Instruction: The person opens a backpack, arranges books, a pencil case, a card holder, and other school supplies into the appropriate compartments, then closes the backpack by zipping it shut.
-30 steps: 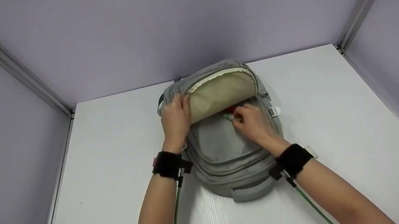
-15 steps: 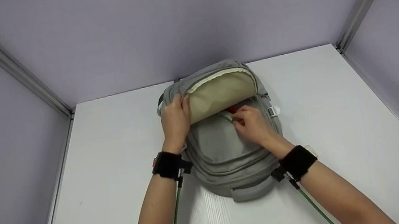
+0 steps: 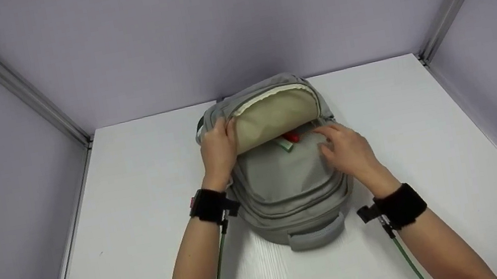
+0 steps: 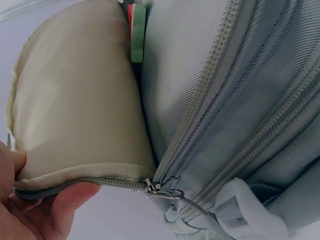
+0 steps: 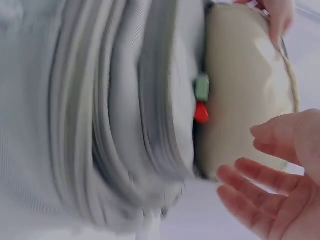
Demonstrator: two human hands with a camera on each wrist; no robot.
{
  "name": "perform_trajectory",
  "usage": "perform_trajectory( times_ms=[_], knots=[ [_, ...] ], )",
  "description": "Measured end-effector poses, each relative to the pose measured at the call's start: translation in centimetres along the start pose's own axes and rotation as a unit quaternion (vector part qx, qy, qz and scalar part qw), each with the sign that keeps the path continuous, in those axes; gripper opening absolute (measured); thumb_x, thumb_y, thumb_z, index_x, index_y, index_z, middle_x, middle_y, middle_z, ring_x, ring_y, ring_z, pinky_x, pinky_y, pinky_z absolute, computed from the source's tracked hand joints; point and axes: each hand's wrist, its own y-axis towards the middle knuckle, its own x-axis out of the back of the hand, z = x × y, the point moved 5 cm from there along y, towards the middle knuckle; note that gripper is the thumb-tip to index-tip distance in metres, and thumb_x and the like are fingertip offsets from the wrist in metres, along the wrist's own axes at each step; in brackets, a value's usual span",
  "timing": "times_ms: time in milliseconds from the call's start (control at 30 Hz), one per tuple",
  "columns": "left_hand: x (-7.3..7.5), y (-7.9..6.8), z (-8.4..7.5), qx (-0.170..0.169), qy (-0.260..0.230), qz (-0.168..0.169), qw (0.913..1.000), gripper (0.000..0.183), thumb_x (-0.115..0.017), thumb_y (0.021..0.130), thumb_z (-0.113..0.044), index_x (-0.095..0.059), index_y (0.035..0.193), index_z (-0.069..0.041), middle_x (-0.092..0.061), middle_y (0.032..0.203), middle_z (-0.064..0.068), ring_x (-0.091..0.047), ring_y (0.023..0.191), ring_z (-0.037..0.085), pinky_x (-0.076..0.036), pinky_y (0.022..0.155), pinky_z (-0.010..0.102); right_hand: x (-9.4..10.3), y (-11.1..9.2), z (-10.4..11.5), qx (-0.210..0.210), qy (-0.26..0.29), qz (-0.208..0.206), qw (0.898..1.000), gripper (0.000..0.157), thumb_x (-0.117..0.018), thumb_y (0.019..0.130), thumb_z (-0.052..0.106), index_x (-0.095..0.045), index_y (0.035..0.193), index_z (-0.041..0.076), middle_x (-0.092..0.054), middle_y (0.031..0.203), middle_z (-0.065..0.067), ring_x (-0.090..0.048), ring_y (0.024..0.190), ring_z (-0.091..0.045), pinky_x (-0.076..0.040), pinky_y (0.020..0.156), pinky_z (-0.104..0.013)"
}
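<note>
A grey backpack [image 3: 285, 174] lies on the table, its front pocket flap [image 3: 277, 111] folded back to show a cream lining. My left hand [image 3: 219, 147] pinches the zippered edge of that flap, thumb on one side and fingers on the other in the left wrist view. From the pocket's fold stick out a green, block-ended item [image 4: 138, 35] and a red rounded tip [image 5: 201, 113]; the rest of both is hidden inside. My right hand [image 3: 347, 147] is beside them, off to their right, with fingers spread and holding nothing.
A zipper pull [image 4: 165, 192] hangs at the flap's corner near a white plastic buckle [image 4: 250, 210]. The carry handle [image 3: 317, 234] points toward me on the white table [image 3: 157, 258]. Pale panels [image 3: 228, 25] wall in the back and sides.
My right hand has let go of the green item and drawn away to the right, its fingers opening. The green and red ends now show uncovered. The left hand stays put.
</note>
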Motion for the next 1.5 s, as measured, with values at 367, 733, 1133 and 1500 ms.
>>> perform_trajectory(
  times_ms=[367, 733, 1133, 1500],
  knots=[
    [0.0, -0.1, -0.1, -0.001, 0.001, 0.007, 1.0, 0.032, -0.053, 0.103, -0.028, -0.054, 0.081, -0.005, -0.046, 0.059, 0.005, -0.043, 0.051, 0.019, -0.039, 0.048, 0.04, 0.4, -3.5, -5.7, -0.108, -0.104, 0.211, 0.966, 0.034, -0.069, 0.091, 0.012, -0.063, 0.124, 0.002, -0.067, 0.11, -0.022, -0.066, 0.088, -0.041, -0.052, 0.062, -0.052],
    [0.0, -0.1, 0.0, 0.001, -0.003, 0.006, 1.0, 0.034, -0.053, 0.103, -0.028, -0.053, 0.079, -0.005, -0.051, 0.06, 0.009, -0.047, 0.052, 0.022, -0.042, 0.05, 0.043, -1.7, -7.1, -9.9, -0.187, -0.111, 0.311, 0.925, 0.051, -0.072, 0.081, 0.011, -0.059, 0.128, -0.003, -0.062, 0.116, -0.03, -0.062, 0.085, -0.042, -0.05, 0.065, -0.055],
    [-0.1, -0.2, 0.1, 0.001, -0.002, 0.009, 1.0, 0.033, -0.054, 0.103, -0.028, -0.053, 0.08, -0.004, -0.054, 0.062, 0.011, -0.05, 0.054, 0.025, -0.044, 0.051, 0.046, -1.7, -8.2, -11.3, -0.229, -0.119, 0.319, 0.912, 0.021, -0.066, 0.076, -0.001, -0.063, 0.094, -0.011, -0.063, 0.082, -0.025, -0.056, 0.063, -0.032, -0.049, 0.053, -0.047],
    [-0.1, -0.2, 0.1, 0.0, 0.004, 0.016, 0.9999, 0.033, -0.052, 0.103, -0.029, -0.053, 0.082, -0.004, -0.056, 0.063, 0.013, -0.055, 0.055, 0.025, -0.046, 0.05, 0.045, -1.6, -8.0, -11.4, -0.226, -0.128, 0.341, 0.903, 0.016, -0.06, 0.083, -0.011, -0.062, 0.099, -0.012, -0.063, 0.081, -0.024, -0.057, 0.063, -0.029, -0.05, 0.053, -0.042]
  ],
)
